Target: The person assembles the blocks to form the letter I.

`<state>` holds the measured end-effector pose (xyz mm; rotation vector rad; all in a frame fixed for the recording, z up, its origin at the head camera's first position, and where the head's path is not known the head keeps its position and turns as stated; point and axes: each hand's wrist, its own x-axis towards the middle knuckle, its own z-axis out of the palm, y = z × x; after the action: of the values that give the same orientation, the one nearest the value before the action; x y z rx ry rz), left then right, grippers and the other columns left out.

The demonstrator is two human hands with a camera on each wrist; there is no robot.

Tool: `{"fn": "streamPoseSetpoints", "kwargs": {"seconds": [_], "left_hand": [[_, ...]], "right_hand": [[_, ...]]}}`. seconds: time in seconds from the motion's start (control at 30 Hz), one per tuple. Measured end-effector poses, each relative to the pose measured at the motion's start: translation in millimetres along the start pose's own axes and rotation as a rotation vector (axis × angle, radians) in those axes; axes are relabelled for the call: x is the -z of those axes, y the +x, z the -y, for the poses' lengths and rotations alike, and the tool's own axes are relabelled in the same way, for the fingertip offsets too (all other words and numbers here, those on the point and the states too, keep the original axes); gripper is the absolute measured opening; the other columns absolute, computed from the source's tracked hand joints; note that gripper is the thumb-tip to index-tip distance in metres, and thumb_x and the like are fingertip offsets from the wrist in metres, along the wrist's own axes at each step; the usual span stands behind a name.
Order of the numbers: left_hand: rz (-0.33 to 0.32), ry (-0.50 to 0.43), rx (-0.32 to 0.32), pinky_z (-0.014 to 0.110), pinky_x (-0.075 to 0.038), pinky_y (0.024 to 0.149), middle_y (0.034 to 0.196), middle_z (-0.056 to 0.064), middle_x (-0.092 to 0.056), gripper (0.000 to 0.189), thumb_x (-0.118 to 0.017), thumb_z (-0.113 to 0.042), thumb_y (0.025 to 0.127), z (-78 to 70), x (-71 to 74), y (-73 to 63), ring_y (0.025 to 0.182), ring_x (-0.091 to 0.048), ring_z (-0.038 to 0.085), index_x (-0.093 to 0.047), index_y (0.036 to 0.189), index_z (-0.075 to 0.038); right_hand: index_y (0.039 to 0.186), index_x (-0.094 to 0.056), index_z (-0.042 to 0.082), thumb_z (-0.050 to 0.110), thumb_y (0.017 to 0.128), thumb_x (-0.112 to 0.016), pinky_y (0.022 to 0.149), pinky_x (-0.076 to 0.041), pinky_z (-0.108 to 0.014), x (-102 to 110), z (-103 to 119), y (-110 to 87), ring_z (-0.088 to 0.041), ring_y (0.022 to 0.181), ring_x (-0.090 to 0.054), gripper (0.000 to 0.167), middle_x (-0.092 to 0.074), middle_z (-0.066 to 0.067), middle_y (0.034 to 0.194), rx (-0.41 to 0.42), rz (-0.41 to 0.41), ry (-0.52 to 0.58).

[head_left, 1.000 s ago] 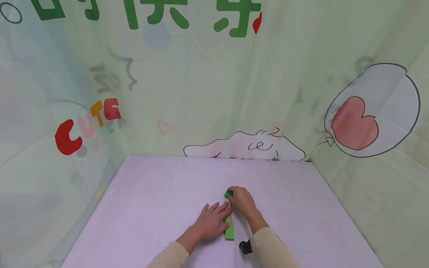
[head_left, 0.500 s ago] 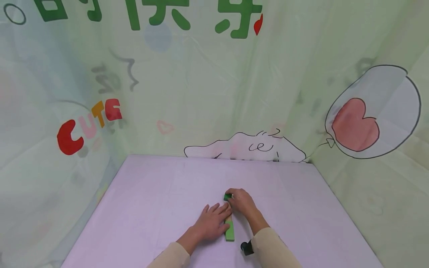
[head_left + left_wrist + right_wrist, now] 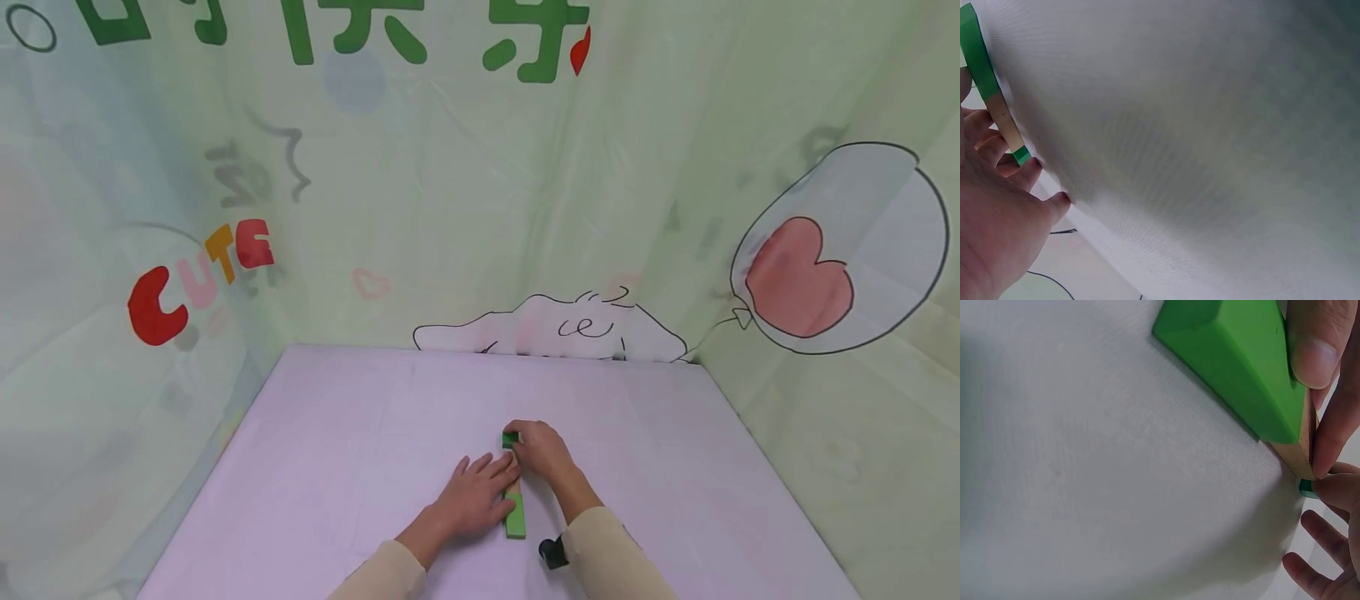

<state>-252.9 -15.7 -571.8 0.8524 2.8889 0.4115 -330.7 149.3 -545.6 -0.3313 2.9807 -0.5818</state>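
Note:
A row of blocks runs away from me on the table, seen in the head view. The near one is a long light-green block (image 3: pixel 515 518); beyond it lies a bare-wood block (image 3: pixel 1291 456). At the far end sits a small dark-green block (image 3: pixel 510 440), which my right hand (image 3: pixel 545 452) pinches. My left hand (image 3: pixel 471 498) lies flat with fingers spread, its thumb touching the light-green block and a finger on the wooden one. In the left wrist view the palm (image 3: pixel 997 231) stays beside the row, which partly hides behind fingers.
A pale lilac cloth covers the table (image 3: pixel 360 433). Printed curtains (image 3: pixel 480 192) rise at the back and sides. A black wrist camera (image 3: pixel 553 552) hangs under the right sleeve, close to the light-green block.
The small dark-green block, tilted a second ago, now sits straighter in line with the row, with my right hand still pinching it. My left hand has stayed in place.

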Motion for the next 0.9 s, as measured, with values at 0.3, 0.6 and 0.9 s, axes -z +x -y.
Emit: {"fn": "streamPoseSetpoints", "kwargs": {"seconds": [0.3, 0.6, 0.9], "left_hand": [[0.003, 0.005, 0.003, 0.061, -0.032, 0.120, 0.169, -0.006, -0.034, 0.056, -0.043, -0.045, 0.107, -0.1, -0.3, 0.1, 0.153, -0.037, 0.028, -0.041, 0.160, -0.030], [-0.005, -0.001, -0.015, 0.063, -0.031, 0.119, 0.169, -0.004, -0.034, 0.055, -0.042, -0.045, 0.107, 3.2, -2.9, 1.2, 0.153, -0.037, 0.031, -0.041, 0.160, -0.028], [0.000, 0.007, 0.000, 0.062, -0.031, 0.120, 0.170, -0.007, -0.032, 0.056, -0.042, -0.047, 0.107, 2.2, -3.4, 2.5, 0.154, -0.036, 0.028, -0.039, 0.161, -0.030]], "right_hand": [[0.120, -0.075, 0.011, 0.006, 0.093, -0.070, 0.102, -0.052, -0.051, -1.5, -0.1, -0.5, -0.030, 0.114, -0.068, 0.027, -0.075, -0.008, 0.118, 0.007, -0.005, 0.005], [0.119, -0.075, 0.012, 0.005, 0.093, -0.069, 0.101, -0.053, -0.051, -0.4, 0.6, -1.6, -0.029, 0.113, -0.068, 0.027, -0.075, -0.007, 0.118, 0.015, -0.004, 0.023], [0.121, -0.075, 0.014, 0.006, 0.092, -0.070, 0.099, -0.053, -0.051, 0.3, -2.6, -1.0, -0.026, 0.107, -0.068, 0.030, -0.075, -0.008, 0.120, -0.011, -0.006, 0.072]]}}
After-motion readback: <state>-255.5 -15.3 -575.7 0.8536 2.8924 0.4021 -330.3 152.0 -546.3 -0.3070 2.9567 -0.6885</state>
